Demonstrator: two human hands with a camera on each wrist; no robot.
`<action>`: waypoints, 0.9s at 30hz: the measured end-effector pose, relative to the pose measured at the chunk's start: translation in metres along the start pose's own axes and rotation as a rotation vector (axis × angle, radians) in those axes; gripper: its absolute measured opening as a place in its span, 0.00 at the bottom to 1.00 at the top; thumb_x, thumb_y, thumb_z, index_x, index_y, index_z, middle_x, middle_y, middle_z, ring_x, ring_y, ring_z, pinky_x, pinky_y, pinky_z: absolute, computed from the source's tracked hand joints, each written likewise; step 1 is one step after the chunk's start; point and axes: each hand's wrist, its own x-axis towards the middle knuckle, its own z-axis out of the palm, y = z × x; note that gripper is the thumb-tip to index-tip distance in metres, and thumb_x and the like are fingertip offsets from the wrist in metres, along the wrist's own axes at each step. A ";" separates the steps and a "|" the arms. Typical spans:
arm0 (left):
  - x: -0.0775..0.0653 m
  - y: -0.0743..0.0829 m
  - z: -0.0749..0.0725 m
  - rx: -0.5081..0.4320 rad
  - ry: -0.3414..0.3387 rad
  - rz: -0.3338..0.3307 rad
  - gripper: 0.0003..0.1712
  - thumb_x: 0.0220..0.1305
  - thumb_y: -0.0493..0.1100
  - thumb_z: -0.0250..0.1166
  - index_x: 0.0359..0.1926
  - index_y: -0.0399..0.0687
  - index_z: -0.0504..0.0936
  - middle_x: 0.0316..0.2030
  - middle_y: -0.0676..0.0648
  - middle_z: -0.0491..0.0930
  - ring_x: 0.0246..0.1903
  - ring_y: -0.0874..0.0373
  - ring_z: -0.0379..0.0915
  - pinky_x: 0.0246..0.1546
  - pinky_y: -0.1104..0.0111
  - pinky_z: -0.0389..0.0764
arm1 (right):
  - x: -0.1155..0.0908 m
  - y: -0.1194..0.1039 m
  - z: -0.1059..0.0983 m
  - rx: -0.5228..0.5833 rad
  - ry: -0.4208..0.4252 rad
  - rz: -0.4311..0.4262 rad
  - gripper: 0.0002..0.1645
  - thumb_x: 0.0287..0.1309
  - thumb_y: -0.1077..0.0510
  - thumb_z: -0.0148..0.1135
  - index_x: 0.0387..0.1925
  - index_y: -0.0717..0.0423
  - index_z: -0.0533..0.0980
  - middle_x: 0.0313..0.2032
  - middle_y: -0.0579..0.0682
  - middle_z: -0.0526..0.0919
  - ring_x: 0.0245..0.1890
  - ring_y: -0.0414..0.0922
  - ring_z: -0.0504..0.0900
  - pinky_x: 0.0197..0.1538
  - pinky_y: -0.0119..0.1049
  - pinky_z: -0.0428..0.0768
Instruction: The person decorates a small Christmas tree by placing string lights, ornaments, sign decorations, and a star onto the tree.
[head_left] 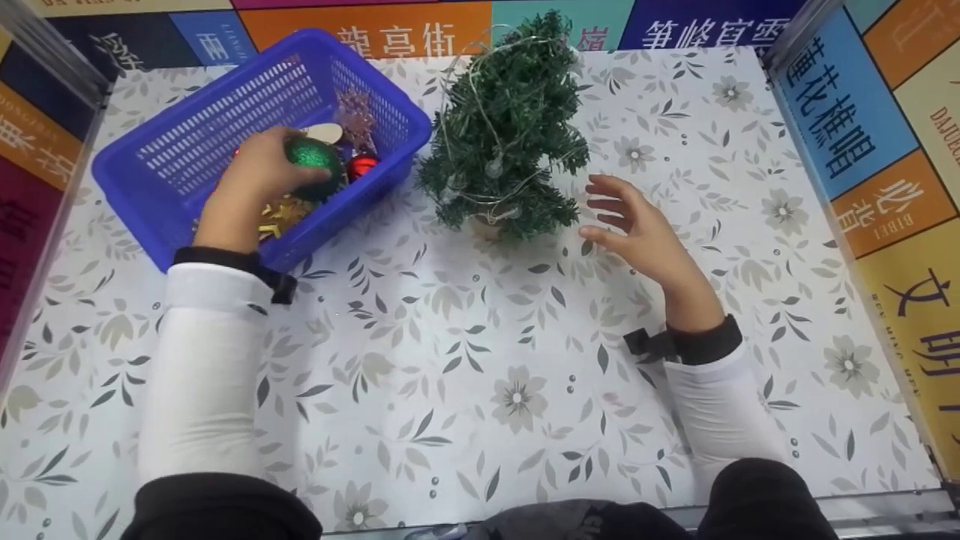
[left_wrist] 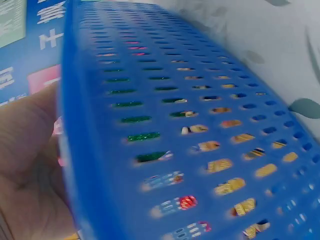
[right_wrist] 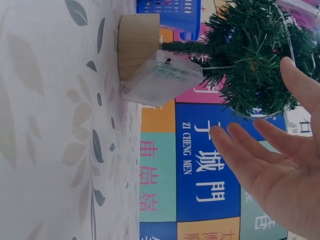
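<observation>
My left hand (head_left: 259, 166) reaches into a blue plastic basket (head_left: 360, 206) and grips a green glittery Christmas ball (head_left: 313, 156), the thumb over its near side. Fingertips on the far side are mostly hidden. In the left wrist view the basket's slotted wall (left_wrist: 200, 100) covers most of the ball. My right hand (head_left: 641, 232) hovers just right of a small Christmas tree (head_left: 510, 127), fingers spread and relaxed, holding nothing. In the right wrist view the tree's round wooden base (right_wrist: 137, 45) stands on the table beside a clear battery box (right_wrist: 162, 77).
Also in the basket lie a red ball (head_left: 362, 166), a pink snowflake ornament (head_left: 356, 120) and gold ornaments (head_left: 285, 216). A wire light string (head_left: 480, 90) loops round the tree. The floral tabletop (head_left: 450, 390) meets printed panels (head_left: 420, 30) at the back and sides.
</observation>
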 end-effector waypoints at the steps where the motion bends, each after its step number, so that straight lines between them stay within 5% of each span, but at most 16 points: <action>1: -0.003 0.000 -0.002 -0.026 0.039 0.005 0.49 0.63 0.57 0.63 0.75 0.43 0.50 0.71 0.33 0.56 0.68 0.37 0.56 0.68 0.46 0.62 | -0.001 -0.001 0.000 -0.006 0.010 -0.003 0.40 0.60 0.65 0.64 0.70 0.62 0.58 0.66 0.58 0.67 0.66 0.54 0.67 0.71 0.46 0.64; 7: -0.026 0.005 -0.010 -0.174 0.267 0.027 0.49 0.61 0.60 0.63 0.76 0.58 0.47 0.73 0.39 0.47 0.72 0.43 0.51 0.69 0.50 0.61 | -0.004 -0.007 -0.005 -0.031 0.105 -0.038 0.32 0.63 0.62 0.61 0.67 0.61 0.64 0.64 0.55 0.71 0.63 0.49 0.71 0.68 0.44 0.69; 14: -0.050 0.018 -0.013 -0.324 0.419 0.103 0.45 0.60 0.58 0.66 0.73 0.65 0.54 0.71 0.45 0.49 0.71 0.51 0.53 0.69 0.60 0.64 | -0.004 -0.010 -0.007 0.004 0.175 -0.047 0.30 0.62 0.62 0.62 0.64 0.62 0.67 0.60 0.57 0.74 0.59 0.44 0.75 0.65 0.40 0.72; 21: -0.075 0.025 -0.010 -0.546 0.516 0.197 0.43 0.58 0.54 0.69 0.70 0.62 0.58 0.68 0.48 0.56 0.62 0.50 0.66 0.58 0.63 0.76 | -0.005 -0.011 -0.005 0.006 0.187 -0.045 0.29 0.62 0.63 0.62 0.64 0.63 0.67 0.59 0.56 0.75 0.58 0.42 0.76 0.64 0.39 0.73; 27: -0.101 0.037 0.006 -0.945 0.502 0.406 0.44 0.51 0.48 0.75 0.65 0.52 0.60 0.64 0.45 0.60 0.60 0.45 0.71 0.53 0.61 0.81 | -0.007 -0.013 -0.002 0.046 0.230 -0.077 0.28 0.60 0.66 0.63 0.61 0.64 0.69 0.56 0.55 0.77 0.55 0.41 0.78 0.61 0.35 0.75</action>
